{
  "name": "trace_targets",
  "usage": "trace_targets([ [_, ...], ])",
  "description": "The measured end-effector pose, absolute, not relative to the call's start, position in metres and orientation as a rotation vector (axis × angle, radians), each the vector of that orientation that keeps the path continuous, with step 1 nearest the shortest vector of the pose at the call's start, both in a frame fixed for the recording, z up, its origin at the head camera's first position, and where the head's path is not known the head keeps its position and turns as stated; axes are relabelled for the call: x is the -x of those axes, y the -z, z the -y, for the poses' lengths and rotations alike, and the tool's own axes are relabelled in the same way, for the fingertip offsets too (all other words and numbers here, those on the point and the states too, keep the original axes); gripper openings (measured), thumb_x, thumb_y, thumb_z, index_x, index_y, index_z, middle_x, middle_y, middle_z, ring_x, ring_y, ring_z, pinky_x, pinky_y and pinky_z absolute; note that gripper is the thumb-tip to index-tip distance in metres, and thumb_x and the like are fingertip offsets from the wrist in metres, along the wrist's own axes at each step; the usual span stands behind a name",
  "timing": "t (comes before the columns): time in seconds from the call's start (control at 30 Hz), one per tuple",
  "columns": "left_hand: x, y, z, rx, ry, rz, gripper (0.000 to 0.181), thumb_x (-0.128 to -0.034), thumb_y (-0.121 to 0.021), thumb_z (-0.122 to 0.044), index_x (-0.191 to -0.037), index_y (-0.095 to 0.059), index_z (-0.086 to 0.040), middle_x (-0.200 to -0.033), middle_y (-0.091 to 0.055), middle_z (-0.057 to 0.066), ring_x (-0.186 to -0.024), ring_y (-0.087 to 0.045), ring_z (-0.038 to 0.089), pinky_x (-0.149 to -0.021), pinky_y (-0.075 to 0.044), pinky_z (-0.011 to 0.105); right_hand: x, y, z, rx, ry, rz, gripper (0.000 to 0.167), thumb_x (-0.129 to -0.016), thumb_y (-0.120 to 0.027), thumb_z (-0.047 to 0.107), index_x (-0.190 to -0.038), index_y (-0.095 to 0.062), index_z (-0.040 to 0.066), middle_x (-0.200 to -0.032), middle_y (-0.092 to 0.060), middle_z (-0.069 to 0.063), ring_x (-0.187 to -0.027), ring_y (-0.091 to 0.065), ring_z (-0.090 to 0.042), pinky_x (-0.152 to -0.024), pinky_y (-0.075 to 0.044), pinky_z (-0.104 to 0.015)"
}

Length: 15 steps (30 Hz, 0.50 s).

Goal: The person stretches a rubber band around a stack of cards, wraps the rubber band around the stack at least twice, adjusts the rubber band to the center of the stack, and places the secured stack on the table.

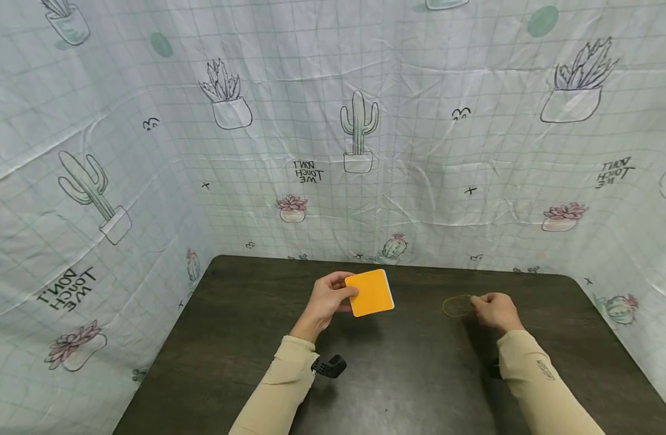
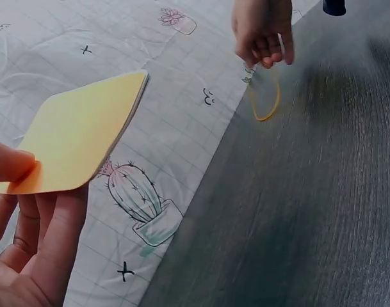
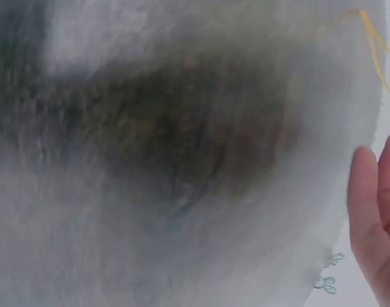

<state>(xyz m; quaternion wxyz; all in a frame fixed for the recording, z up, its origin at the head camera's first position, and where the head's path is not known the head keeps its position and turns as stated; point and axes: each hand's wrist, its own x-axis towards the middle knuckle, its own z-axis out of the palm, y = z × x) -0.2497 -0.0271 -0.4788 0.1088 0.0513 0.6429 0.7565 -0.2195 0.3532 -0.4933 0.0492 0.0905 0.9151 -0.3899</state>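
Note:
My left hand point(image 1: 324, 297) holds a thin square stack of cards or paper point(image 1: 370, 293) with rounded corners. Its front face is orange, and a pale edge shows along the right side. In the left wrist view the thumb lies on the orange face point(image 2: 86, 128), while the fingers support it from behind. Off to the right, apart from the stack, my right hand point(image 1: 497, 311) pinches a thin yellow rubber band point(image 1: 444, 306). The band point(image 2: 265, 119) hangs as a loose loop below those fingers in the left wrist view. Only part of the right hand point(image 3: 374, 217) shows in the right wrist view.
Both hands are above a dark wood-grain table point(image 1: 409, 374). A white curtain point(image 1: 322, 133) printed with cacti and potted plants stands behind the table and along its sides. A black wrist device point(image 1: 329, 366) sits on the left forearm.

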Motion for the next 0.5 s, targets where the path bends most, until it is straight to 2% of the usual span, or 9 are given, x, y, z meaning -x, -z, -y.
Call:
trace_targets([
  [0.03,0.250,0.478,0.028,-0.155,-2.227,-1.889,0.032,-0.0874,-0.074,0.002,-0.119,-0.069,0.000,-0.101,-0.069,0.011,-0.091,-0.072,0.027,-0.068,-0.062,0.040,0.219,0.491,-0.352,-0.275,1.210,-2.809,0.041,-0.104,-0.045,0.023,-0.084,-0.068,-0.004,-0.072,-0.066,-0.007,-0.068,-0.062,-0.019,-0.060,-0.049,-0.035],
  [0.1,0.248,0.475,0.028,-0.164,-2.226,-1.888,0.032,-0.0876,-0.074,0.001,-0.119,-0.069,0.000,-0.101,-0.069,0.011,-0.091,-0.072,0.026,-0.068,-0.062,0.041,0.217,0.487,-0.349,-0.292,1.335,-2.788,0.043,-0.106,-0.045,0.027,-0.102,-0.069,-0.008,-0.087,-0.071,-0.010,-0.077,-0.064,-0.018,-0.069,-0.054,-0.040],
  [0.17,0.247,0.473,0.028,-0.176,-2.219,-1.892,0.032,-0.0875,-0.074,0.001,-0.119,-0.069,0.001,-0.101,-0.069,0.011,-0.091,-0.071,0.026,-0.068,-0.062,0.041,0.214,0.482,-0.345,-0.299,1.533,-2.683,0.048,-0.107,-0.044,0.032,-0.120,-0.064,-0.009,-0.099,-0.074,-0.008,-0.088,-0.068,-0.014,-0.086,-0.055,-0.046],
  [0.23,0.245,0.470,0.028,-0.188,-2.207,-1.902,0.032,-0.0874,-0.075,0.000,-0.119,-0.070,0.000,-0.101,-0.070,0.010,-0.090,-0.071,0.025,-0.068,-0.062,0.041,0.211,0.478,-0.342,-0.275,1.769,-2.507,0.049,-0.108,-0.042,0.034,-0.131,-0.056,-0.007,-0.107,-0.073,-0.002,-0.097,-0.069,-0.011,-0.102,-0.048,-0.049],
  [0.33,0.243,0.468,0.027,-0.197,-2.189,-1.910,0.031,-0.0874,-0.075,0.000,-0.118,-0.071,0.000,-0.100,-0.070,0.009,-0.089,-0.071,0.024,-0.067,-0.062,0.040,0.207,0.468,-0.338,-0.210,2.108,-2.167,0.039,-0.108,-0.046,0.032,-0.130,-0.057,0.002,-0.110,-0.073,0.003,-0.099,-0.070,-0.009,-0.108,-0.044,-0.044],
  [0.43,0.242,0.468,0.025,-0.213,-2.182,-1.904,0.032,-0.0873,-0.075,0.000,-0.119,-0.071,0.000,-0.099,-0.070,0.009,-0.088,-0.072,0.024,-0.067,-0.062,0.039,0.201,0.452,-0.330,-0.084,2.312,-1.897,0.023,-0.107,-0.052,0.027,-0.115,-0.065,0.010,-0.111,-0.074,0.001,-0.092,-0.071,-0.014,-0.100,-0.051,-0.034],
  [0.5,0.241,0.467,0.024,-0.228,-2.182,-1.897,0.032,-0.0872,-0.075,0.000,-0.119,-0.070,0.000,-0.099,-0.070,0.009,-0.088,-0.072,0.024,-0.066,-0.062,0.039,0.196,0.438,-0.321,0.041,2.398,-1.748,0.020,-0.108,-0.051,0.023,-0.111,-0.068,0.011,-0.112,-0.074,-0.002,-0.090,-0.071,-0.017,-0.097,-0.052,-0.032],
])
